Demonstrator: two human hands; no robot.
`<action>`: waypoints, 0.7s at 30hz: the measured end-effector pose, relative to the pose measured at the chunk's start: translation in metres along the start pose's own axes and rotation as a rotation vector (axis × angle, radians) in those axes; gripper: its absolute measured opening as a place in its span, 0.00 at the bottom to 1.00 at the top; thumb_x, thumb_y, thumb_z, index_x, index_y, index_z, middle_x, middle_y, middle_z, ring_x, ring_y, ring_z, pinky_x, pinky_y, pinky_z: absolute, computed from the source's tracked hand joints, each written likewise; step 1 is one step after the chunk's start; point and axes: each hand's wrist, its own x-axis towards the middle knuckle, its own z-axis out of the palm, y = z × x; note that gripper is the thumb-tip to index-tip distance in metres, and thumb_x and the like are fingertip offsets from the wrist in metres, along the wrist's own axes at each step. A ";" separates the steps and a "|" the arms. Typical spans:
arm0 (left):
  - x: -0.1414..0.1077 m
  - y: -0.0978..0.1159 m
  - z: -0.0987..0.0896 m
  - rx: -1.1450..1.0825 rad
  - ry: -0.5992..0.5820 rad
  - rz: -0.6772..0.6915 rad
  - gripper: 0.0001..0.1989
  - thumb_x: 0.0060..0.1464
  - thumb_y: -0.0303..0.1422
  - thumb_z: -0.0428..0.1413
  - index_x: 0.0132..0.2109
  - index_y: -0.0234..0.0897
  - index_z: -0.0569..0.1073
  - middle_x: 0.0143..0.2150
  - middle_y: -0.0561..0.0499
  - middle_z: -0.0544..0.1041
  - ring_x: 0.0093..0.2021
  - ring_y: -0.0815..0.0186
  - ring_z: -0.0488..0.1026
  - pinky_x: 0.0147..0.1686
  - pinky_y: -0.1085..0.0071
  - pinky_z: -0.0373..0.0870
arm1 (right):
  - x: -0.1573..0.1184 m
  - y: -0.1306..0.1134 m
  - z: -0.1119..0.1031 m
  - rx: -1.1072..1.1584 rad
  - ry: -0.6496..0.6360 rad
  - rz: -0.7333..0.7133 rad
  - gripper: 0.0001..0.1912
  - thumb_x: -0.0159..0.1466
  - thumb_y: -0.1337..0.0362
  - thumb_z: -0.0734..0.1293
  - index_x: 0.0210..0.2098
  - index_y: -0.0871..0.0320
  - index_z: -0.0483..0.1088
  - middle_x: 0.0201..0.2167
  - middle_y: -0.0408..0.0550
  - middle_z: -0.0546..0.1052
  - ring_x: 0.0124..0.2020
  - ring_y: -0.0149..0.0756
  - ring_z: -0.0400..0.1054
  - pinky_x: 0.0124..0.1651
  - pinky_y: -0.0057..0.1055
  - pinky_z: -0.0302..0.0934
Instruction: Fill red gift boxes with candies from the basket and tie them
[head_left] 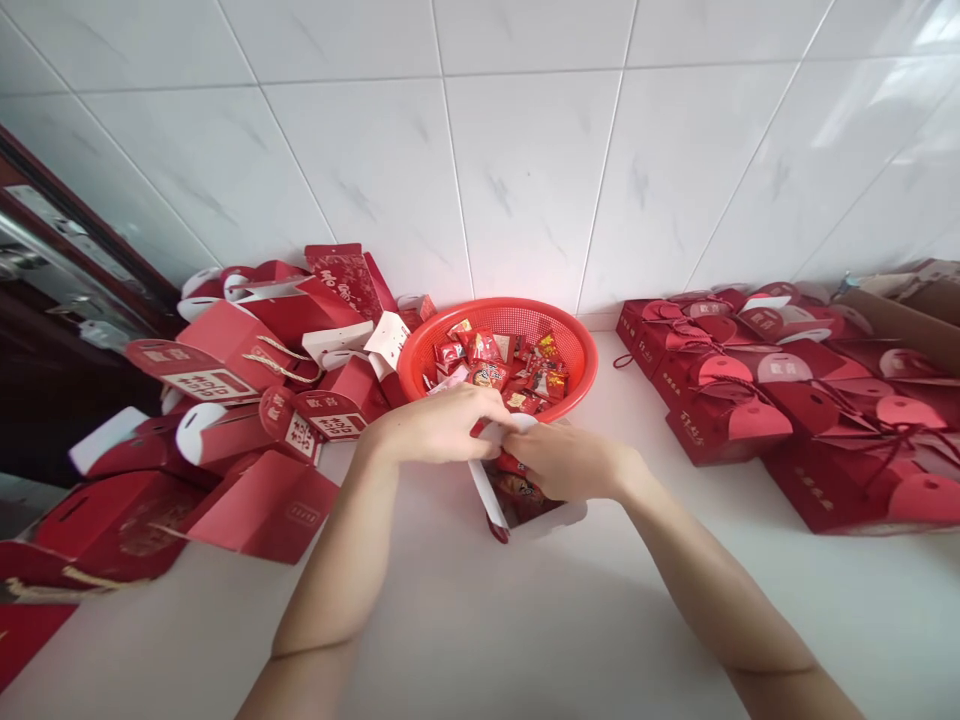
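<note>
A small open gift box (490, 500), white on the inner side of its flap, stands in front of me on the white counter. Red snack packets (517, 487) lie inside it. My left hand (442, 422) reaches over the box's far left edge, fingers bent and closed on its flap. Just to the right, my right hand (566, 462) is at the box opening with its fingers curled in over the packets. What the right fingertips hold, if anything, is hidden. Behind both hands sits a red plastic basket (581, 350) with many wrapped snacks (487, 350).
Unfilled-looking red gift boxes (262, 505) are heaped on the left, some with rope handles. Rows of closed red boxes (720, 425) tied with cord stand on the right, near a brown carton (900, 325). A tiled wall (525, 180) rises behind; a dark door (45, 330) is at far left.
</note>
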 end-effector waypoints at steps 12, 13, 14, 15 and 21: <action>-0.003 0.006 -0.001 0.087 -0.015 -0.033 0.16 0.51 0.31 0.59 0.47 0.47 0.81 0.41 0.53 0.75 0.44 0.61 0.72 0.55 0.66 0.60 | -0.006 -0.029 0.006 -0.101 0.110 0.194 0.17 0.64 0.80 0.57 0.47 0.67 0.72 0.35 0.59 0.78 0.34 0.44 0.76 0.30 0.32 0.58; -0.003 0.006 -0.001 0.091 -0.014 -0.030 0.15 0.51 0.31 0.58 0.46 0.46 0.81 0.41 0.53 0.76 0.43 0.61 0.72 0.55 0.66 0.60 | -0.006 -0.030 0.006 -0.108 0.110 0.201 0.17 0.64 0.80 0.57 0.47 0.67 0.72 0.35 0.59 0.78 0.34 0.45 0.76 0.30 0.32 0.58; -0.003 0.007 -0.001 0.094 -0.014 -0.030 0.14 0.52 0.31 0.58 0.45 0.45 0.81 0.41 0.53 0.76 0.43 0.61 0.72 0.54 0.66 0.60 | -0.007 -0.030 0.005 -0.106 0.115 0.197 0.18 0.63 0.80 0.57 0.48 0.67 0.72 0.35 0.59 0.78 0.34 0.45 0.76 0.30 0.32 0.57; -0.004 0.007 -0.001 0.095 -0.014 -0.035 0.13 0.52 0.32 0.58 0.44 0.45 0.81 0.42 0.52 0.76 0.43 0.61 0.72 0.53 0.66 0.61 | -0.007 -0.029 0.005 -0.096 0.127 0.184 0.19 0.63 0.80 0.57 0.49 0.67 0.71 0.35 0.59 0.78 0.34 0.44 0.75 0.30 0.32 0.56; -0.007 0.003 -0.002 0.058 0.005 -0.019 0.13 0.50 0.33 0.59 0.44 0.44 0.81 0.39 0.52 0.76 0.41 0.60 0.71 0.45 0.69 0.62 | -0.010 -0.018 0.011 0.091 0.211 0.177 0.14 0.62 0.78 0.59 0.41 0.60 0.71 0.33 0.51 0.76 0.33 0.38 0.70 0.30 0.29 0.52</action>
